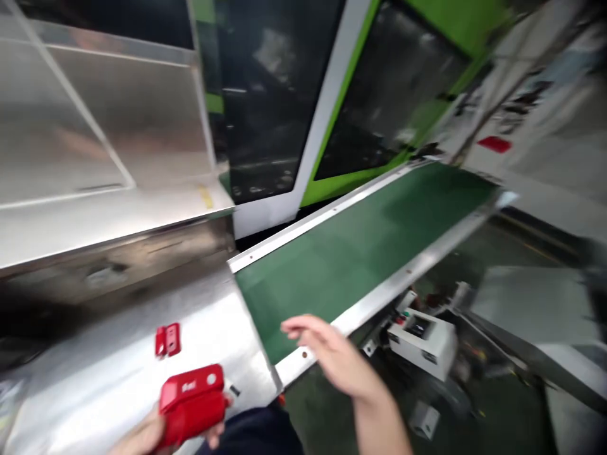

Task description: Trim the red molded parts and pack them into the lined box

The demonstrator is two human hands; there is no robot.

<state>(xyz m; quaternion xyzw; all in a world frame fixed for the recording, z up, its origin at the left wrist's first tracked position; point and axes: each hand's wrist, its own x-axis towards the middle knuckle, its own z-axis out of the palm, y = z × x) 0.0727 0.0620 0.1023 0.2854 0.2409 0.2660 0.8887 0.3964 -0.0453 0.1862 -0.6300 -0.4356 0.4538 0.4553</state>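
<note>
My left hand [142,436] is closed around a glossy red moulded plastic housing [193,398], low in the view above the metal table. It looks like two long shapes side by side, with a pale round spot on the upper one. Over the near end of the green conveyor belt [351,246] hovers my right hand [327,351], its fingers loosely stretched and nothing seen in them. On the metal table [114,354], beyond the held housing, lie smaller red plastic pieces [167,340], close together. A small dark piece [233,389] shows beside the held housing; what it is stays unclear.
The belt runs away to the right between metal rails [379,297], beside a green and white machine [332,107] with dark windows. A white control box [422,341] sits below the near rail. At left stands a metal cabinet with a ledge [118,215]. A red object [495,144] lies far right.
</note>
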